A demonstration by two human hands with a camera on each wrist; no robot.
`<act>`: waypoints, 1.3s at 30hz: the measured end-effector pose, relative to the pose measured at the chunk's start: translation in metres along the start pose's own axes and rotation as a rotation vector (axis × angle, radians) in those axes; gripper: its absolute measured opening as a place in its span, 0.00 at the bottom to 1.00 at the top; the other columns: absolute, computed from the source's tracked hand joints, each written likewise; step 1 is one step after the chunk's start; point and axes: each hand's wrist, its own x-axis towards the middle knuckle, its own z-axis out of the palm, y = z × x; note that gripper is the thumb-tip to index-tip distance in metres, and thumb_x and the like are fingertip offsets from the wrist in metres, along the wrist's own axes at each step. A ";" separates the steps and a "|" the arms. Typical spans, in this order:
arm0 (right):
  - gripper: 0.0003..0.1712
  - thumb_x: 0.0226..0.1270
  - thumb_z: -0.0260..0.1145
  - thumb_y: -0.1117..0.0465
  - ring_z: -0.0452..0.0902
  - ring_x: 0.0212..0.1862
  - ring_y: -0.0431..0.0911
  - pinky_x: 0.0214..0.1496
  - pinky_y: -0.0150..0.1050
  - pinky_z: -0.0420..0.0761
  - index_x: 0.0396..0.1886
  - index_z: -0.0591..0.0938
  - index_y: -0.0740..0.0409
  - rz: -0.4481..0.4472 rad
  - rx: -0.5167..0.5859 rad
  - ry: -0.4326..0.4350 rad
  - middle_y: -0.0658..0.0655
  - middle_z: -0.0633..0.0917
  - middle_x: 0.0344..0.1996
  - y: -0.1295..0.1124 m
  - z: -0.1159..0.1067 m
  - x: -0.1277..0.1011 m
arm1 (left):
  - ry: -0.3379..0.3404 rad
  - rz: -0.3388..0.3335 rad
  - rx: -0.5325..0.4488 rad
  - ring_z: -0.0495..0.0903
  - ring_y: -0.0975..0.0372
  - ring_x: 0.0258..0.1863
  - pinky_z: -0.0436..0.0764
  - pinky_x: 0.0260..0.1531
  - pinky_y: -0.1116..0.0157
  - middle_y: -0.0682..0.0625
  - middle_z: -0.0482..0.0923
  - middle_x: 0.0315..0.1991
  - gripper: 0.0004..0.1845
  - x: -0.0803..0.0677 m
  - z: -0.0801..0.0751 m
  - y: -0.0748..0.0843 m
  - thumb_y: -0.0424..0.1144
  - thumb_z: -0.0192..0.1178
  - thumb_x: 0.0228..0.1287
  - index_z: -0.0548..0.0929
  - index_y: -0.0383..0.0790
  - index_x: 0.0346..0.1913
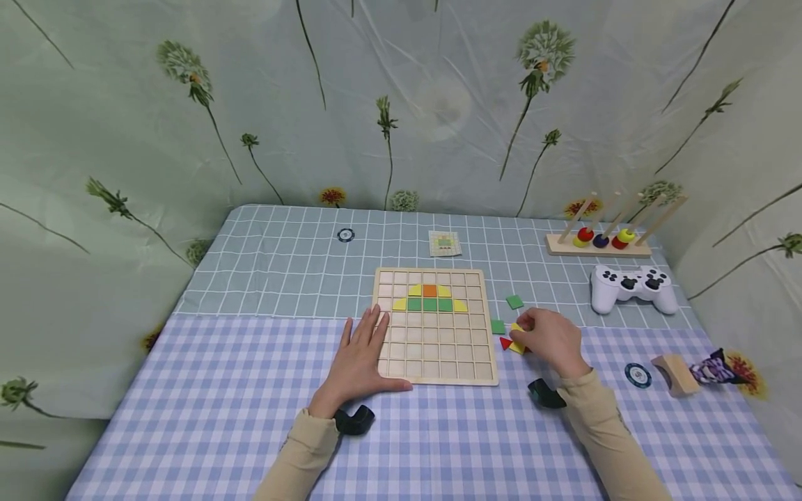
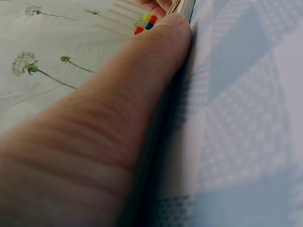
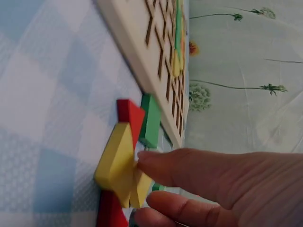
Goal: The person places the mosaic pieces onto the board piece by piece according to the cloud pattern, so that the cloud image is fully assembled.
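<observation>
A wooden grid board [image 1: 432,356] lies at the table's middle. On it sit an orange square [image 1: 429,291], three green squares in a row and yellow pieces at both sides. My left hand [image 1: 357,365] rests spread on the board's left edge, thumb along the near edge. Right of the board, my right hand [image 1: 553,339] pinches a yellow block [image 3: 140,187] between thumb and fingers. Against it lies another yellow block [image 3: 116,165], with a red triangular block [image 3: 130,116] and a green square block [image 3: 150,122] alongside. The fingertips partly hide the pinched block.
Another green square [image 1: 514,302] lies behind the blocks. A pattern card [image 1: 445,243] and a poker chip [image 1: 346,235] are at the back. To the right are a peg stand [image 1: 598,247], a game controller [image 1: 633,289], another chip [image 1: 638,376], a wooden arch [image 1: 677,374] and a wrapped snack [image 1: 714,369].
</observation>
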 end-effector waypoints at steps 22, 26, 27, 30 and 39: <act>0.12 0.56 0.70 0.57 0.67 0.21 0.46 0.21 0.37 0.63 0.32 0.77 0.59 -0.060 0.083 0.001 0.52 0.75 0.21 -0.001 0.003 0.000 | 0.005 0.003 0.008 0.38 0.53 0.73 0.36 0.68 0.49 0.42 0.40 0.75 0.69 0.000 0.003 -0.002 0.81 0.57 0.36 0.48 0.37 0.75; 0.11 0.57 0.69 0.58 0.65 0.18 0.44 0.17 0.36 0.62 0.32 0.76 0.59 -0.123 0.125 0.074 0.51 0.76 0.21 -0.007 0.001 0.000 | 0.020 0.012 0.001 0.39 0.52 0.73 0.37 0.68 0.48 0.41 0.41 0.75 0.69 0.000 0.002 -0.001 0.80 0.57 0.36 0.49 0.36 0.75; 0.11 0.57 0.69 0.58 0.65 0.17 0.44 0.17 0.36 0.62 0.32 0.76 0.59 -0.137 0.133 0.087 0.51 0.77 0.21 -0.010 0.001 0.000 | 0.024 0.014 0.002 0.40 0.51 0.73 0.38 0.68 0.48 0.41 0.42 0.75 0.69 0.000 0.002 -0.001 0.80 0.57 0.36 0.50 0.35 0.74; 0.11 0.58 0.69 0.58 0.65 0.16 0.43 0.16 0.36 0.62 0.32 0.76 0.58 -0.173 0.159 0.104 0.51 0.78 0.21 -0.018 0.003 0.002 | 0.027 0.015 0.003 0.40 0.51 0.73 0.38 0.68 0.47 0.41 0.42 0.75 0.69 -0.001 0.002 -0.001 0.80 0.57 0.37 0.50 0.35 0.74; 0.11 0.59 0.69 0.59 0.65 0.14 0.40 0.14 0.35 0.63 0.32 0.75 0.56 -0.268 0.243 0.109 0.53 0.81 0.28 -0.045 0.016 0.008 | 0.009 0.008 -0.006 0.39 0.52 0.73 0.36 0.68 0.48 0.41 0.41 0.75 0.69 0.000 0.000 0.001 0.79 0.59 0.37 0.49 0.36 0.75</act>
